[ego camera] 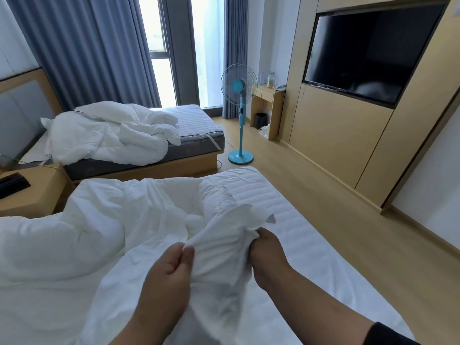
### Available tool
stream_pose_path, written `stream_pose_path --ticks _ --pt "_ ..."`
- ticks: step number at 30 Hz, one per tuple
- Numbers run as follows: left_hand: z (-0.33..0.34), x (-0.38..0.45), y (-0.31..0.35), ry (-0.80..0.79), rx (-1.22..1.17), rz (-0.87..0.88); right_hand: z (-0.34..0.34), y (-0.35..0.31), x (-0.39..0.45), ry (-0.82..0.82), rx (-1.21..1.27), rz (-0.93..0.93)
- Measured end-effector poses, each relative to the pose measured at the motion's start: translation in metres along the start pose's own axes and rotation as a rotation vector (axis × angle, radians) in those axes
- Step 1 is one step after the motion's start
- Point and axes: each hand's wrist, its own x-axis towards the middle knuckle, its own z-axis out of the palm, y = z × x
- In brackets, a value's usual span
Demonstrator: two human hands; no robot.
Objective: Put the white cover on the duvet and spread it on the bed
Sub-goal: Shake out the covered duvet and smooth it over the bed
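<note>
The white cover [221,247] is bunched up between my two hands over the near bed [293,220]. My left hand [169,275] pinches its edge between thumb and fingers. My right hand [267,252] grips a gathered fold of the same cover a little to the right. The white duvet [74,245] lies crumpled across the left and middle of the near bed, partly under the cover. A quilted corner of the duvet [216,192] shows just beyond my hands.
A second bed [196,120] with another crumpled white duvet [107,133] stands behind. A wooden nightstand [32,190] sits between the beds at left. A blue standing fan [240,113] is on the wooden floor [336,220]. A wall TV [368,53] hangs at right.
</note>
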Motion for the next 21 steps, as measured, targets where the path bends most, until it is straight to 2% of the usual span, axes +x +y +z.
stream_pose_path --ticks 4,6,8,10,12,15,17,19,21 --pt "-0.014 -0.012 0.040 -0.297 -0.155 0.071 0.008 0.008 0.010 -0.047 0.026 0.000" --pt "-0.020 -0.007 0.040 -0.424 -0.180 -0.030 0.011 0.004 0.015 -0.024 0.117 0.031" --pt "-0.021 0.006 0.019 -0.505 0.004 -0.168 0.008 -0.006 0.017 0.014 0.185 0.041" --pt "-0.012 0.015 -0.018 -0.537 0.328 -0.253 0.003 -0.013 0.014 -0.035 0.175 -0.044" --pt "-0.001 0.014 -0.054 -0.573 0.564 -0.317 0.004 -0.014 0.001 -0.136 0.051 -0.159" --pt "0.006 0.007 -0.079 -0.707 0.744 -0.309 0.008 -0.005 -0.012 -0.342 -0.121 -0.208" --pt "0.000 0.010 -0.068 -0.650 0.779 -0.244 -0.001 -0.004 -0.011 -0.419 -0.173 -0.194" --pt "-0.008 0.017 -0.048 -0.479 0.693 -0.197 -0.010 -0.003 -0.008 -0.438 -0.208 -0.158" --pt "-0.013 0.024 -0.030 -0.381 0.324 -0.304 -0.011 -0.003 -0.009 -0.423 -0.252 -0.132"
